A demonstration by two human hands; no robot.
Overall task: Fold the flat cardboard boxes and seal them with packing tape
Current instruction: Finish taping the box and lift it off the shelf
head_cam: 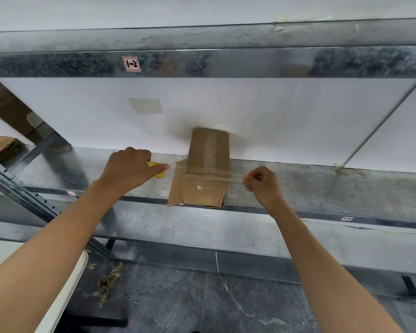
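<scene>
Clear tape (235, 177) runs L-R across box (209, 145), mid-frame; R hand (262, 186) pinches its free end, L hand (127, 169) grips yellow dispenser (161, 174).

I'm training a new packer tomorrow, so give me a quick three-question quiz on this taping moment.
1. True or false: the cardboard box rests on the metal shelf.
2. What does the right hand pinch? A) a marker B) the end of a clear tape strip stretched across the box C) a loose box flap
3. Fill in: the object gripped by the left hand is coloured ____.

Key: 1 true; 2 B; 3 yellow.
</scene>
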